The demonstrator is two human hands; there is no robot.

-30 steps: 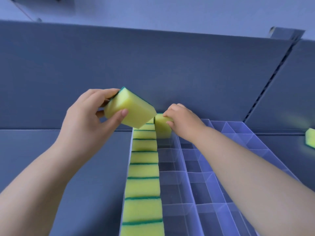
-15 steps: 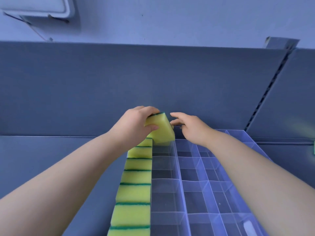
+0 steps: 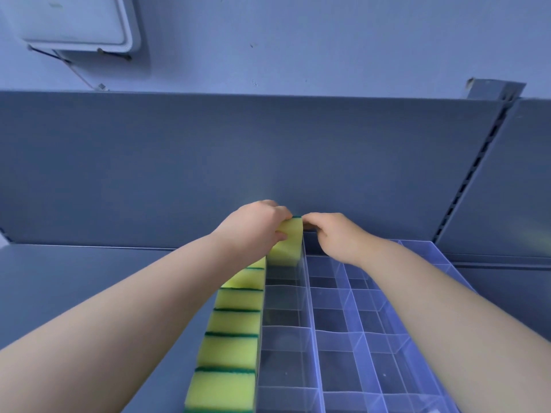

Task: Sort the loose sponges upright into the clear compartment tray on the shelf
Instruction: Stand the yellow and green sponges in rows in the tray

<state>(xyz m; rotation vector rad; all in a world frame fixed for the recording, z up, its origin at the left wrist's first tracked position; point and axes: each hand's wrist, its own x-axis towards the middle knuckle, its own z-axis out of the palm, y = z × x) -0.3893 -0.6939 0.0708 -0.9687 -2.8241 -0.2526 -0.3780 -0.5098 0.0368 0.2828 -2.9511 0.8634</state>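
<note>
A grey-blue metal shelf [image 3: 74, 293] with a plain back panel [image 3: 208, 159] of the same colour is seen from above, and a pale wall carrying a white rounded box [image 3: 74, 22] is seen beyond it. A clear plastic compartment tray [image 3: 310, 308] is set on the shelf. Its leftmost column is filled by a row of yellow sponges with green scouring edges [image 3: 232, 323], stood on edge one behind another. A further yellow block sponge with a green top edge [image 3: 286, 242] is held nearly upright at the far end of the second column, next to the back panel. It is clamped in the grip of the left hand [image 3: 253, 225], with the thumb pressed on its near face and the fingers curled over its top. The right hand [image 3: 337, 236] is placed just beside the sponge's right edge with its fingers curled downward. Whether its grip is closed on anything cannot be told.
</note>
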